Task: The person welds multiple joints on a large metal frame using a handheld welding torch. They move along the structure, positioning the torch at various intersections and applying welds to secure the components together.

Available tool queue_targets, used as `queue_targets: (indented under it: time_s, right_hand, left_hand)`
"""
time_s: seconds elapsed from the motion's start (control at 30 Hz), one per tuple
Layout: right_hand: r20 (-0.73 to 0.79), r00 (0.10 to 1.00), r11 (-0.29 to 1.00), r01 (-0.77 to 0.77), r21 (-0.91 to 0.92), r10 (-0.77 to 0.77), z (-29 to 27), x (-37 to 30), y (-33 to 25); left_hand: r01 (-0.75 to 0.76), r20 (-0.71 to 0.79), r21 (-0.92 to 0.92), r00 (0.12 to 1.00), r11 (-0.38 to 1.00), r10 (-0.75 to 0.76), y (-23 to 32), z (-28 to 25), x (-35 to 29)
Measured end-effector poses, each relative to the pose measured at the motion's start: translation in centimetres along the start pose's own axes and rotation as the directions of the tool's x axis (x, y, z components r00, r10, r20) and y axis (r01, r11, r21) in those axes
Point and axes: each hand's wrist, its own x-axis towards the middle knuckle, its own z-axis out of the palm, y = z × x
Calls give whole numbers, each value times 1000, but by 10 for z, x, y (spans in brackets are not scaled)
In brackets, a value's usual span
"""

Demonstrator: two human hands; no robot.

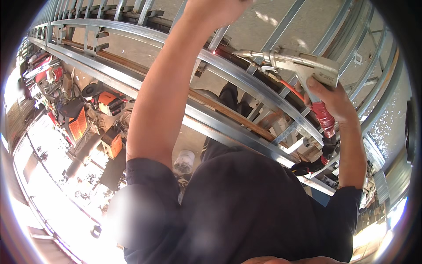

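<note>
My right hand is wrapped round the grip of a pale grey welding gun. The gun's metal nozzle points left, its tip close to a joint in a frame of shiny square metal tubes. A small red glow shows on the metal by the tip. Red wrapping covers the lower grip, and an orange line runs along the gun's side. My left arm reaches up over the frame. Of my left hand only part shows at the top edge, its fingers cut off or unclear.
Long metal rails cross in front of my body. More upright tubes stand at the upper left. On the floor at left lie orange-and-black cases, tools and scraps. A white bucket stands near my legs. Bright sunlight washes out the lower left.
</note>
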Motion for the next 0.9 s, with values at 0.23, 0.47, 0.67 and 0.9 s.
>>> queue_targets:
  time_s: [0.23, 0.47, 0.67, 0.9]
  right_hand:
    - [-29, 997, 996, -67, 59, 69, -13, -34, 21]
    - [-35, 999, 999, -38, 9, 38, -28, -34, 42]
    - [11, 996, 996, -90, 0, 90, -26, -27, 40]
    - [52, 995, 994, -92, 54, 89, -23, -24, 37]
  left_hand:
    - [16, 321, 78, 946, 997, -40, 21, 55, -11]
    - [47, 480, 222, 864, 974, -151, 26, 102, 0]
    - [56, 489, 218, 858, 974, -159, 15, 110, 3]
    - [16, 531, 230, 836, 973, -139, 18, 106, 7]
